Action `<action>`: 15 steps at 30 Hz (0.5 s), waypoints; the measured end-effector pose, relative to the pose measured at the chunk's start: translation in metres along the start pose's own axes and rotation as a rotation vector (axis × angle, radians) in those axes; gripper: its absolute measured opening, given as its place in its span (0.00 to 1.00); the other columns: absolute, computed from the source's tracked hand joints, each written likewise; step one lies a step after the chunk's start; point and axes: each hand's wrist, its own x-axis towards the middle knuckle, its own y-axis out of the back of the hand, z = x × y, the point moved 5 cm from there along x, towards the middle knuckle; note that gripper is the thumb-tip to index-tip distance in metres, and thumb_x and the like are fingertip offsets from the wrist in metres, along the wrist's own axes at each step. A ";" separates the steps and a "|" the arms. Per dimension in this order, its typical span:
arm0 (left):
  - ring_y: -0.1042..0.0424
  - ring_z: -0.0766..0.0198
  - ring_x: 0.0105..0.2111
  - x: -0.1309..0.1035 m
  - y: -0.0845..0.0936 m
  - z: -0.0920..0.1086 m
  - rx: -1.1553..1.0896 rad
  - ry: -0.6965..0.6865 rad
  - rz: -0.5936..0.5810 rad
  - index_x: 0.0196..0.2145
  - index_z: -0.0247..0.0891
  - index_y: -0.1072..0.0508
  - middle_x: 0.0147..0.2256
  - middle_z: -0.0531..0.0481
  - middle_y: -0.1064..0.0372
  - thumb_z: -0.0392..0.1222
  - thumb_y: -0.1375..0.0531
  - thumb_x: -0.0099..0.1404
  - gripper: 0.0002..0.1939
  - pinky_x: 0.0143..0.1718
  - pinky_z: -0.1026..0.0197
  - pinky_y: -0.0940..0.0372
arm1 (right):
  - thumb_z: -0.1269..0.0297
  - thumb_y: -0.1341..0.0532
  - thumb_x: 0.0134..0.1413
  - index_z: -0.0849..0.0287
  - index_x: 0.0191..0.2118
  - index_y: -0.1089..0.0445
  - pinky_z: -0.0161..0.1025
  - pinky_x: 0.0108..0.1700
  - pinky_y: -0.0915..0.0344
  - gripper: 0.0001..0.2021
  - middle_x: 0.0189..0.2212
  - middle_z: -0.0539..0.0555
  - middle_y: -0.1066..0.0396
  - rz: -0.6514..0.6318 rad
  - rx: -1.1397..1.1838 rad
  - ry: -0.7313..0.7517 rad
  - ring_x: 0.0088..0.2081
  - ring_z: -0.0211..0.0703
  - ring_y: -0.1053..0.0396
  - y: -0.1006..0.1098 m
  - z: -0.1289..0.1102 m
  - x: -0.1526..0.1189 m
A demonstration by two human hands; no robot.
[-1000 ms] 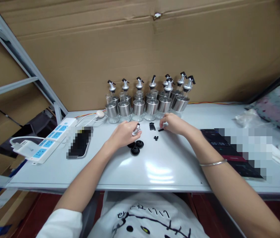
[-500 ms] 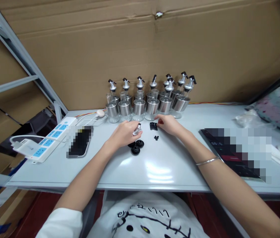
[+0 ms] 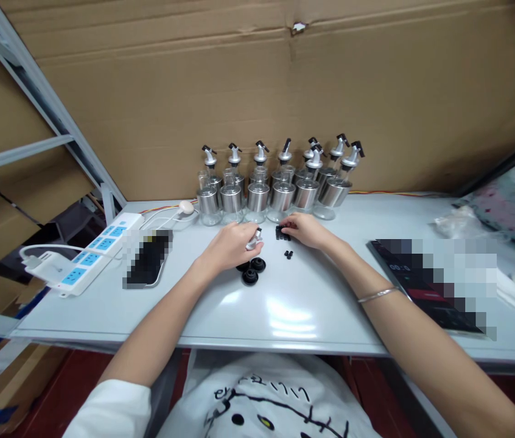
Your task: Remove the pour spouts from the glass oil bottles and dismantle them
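Observation:
My left hand (image 3: 234, 243) is closed around a silver pourer spout (image 3: 254, 241) that has a black part at its top. Under and in front of that hand lie several round black stoppers (image 3: 250, 277), one partly covered by the fingers. My right hand (image 3: 305, 230) has its fingertips pinched together at a cluster of small black lever pieces (image 3: 279, 233); its fingers partly hide the piece between them. Closer to me sits a small group of tiny black plugs (image 3: 288, 255).
Glass bottles with steel bands (image 3: 258, 198) stand in rows behind the hands; several carry pourer tops. To the left are a phone (image 3: 148, 258) and a power strip (image 3: 102, 249). A tablet (image 3: 422, 286) and a plastic bag (image 3: 461, 224) lie right. Cardboard (image 3: 239, 91) walls the back.
My right hand has shifted slightly left, bringing its fingertips onto the black lever pieces. The left hand keeps its hold on the pourer spout. The camera view has shifted a little.

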 end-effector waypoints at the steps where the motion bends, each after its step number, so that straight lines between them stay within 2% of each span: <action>1: 0.32 0.62 0.29 0.000 0.000 0.000 0.000 0.002 -0.004 0.29 0.37 0.36 0.30 0.50 0.30 0.41 0.45 0.62 0.06 0.35 0.61 0.41 | 0.70 0.40 0.53 0.62 0.38 0.24 0.35 0.38 0.37 0.08 0.34 0.56 0.26 -0.007 0.005 -0.003 0.34 0.43 0.30 -0.001 0.000 0.001; 5: 0.32 0.62 0.30 0.001 0.001 0.000 0.013 0.014 -0.011 0.30 0.37 0.35 0.29 0.50 0.31 0.41 0.44 0.62 0.06 0.35 0.61 0.40 | 0.71 0.41 0.54 0.62 0.35 0.24 0.35 0.37 0.38 0.07 0.31 0.55 0.25 -0.004 0.021 -0.020 0.33 0.43 0.30 -0.002 0.002 0.002; 11: 0.32 0.61 0.31 0.000 0.000 -0.001 0.006 0.018 -0.024 0.30 0.37 0.35 0.30 0.49 0.30 0.41 0.45 0.62 0.06 0.36 0.61 0.40 | 0.72 0.40 0.52 0.62 0.36 0.24 0.35 0.38 0.37 0.08 0.33 0.56 0.25 0.027 0.036 -0.013 0.34 0.43 0.30 -0.001 0.003 0.002; 15: 0.31 0.62 0.30 0.000 -0.001 -0.001 0.006 0.018 -0.024 0.31 0.37 0.35 0.30 0.50 0.30 0.41 0.45 0.62 0.05 0.36 0.61 0.40 | 0.68 0.40 0.54 0.61 0.35 0.24 0.35 0.36 0.37 0.07 0.31 0.55 0.25 0.027 0.062 0.009 0.33 0.43 0.30 -0.001 0.001 0.002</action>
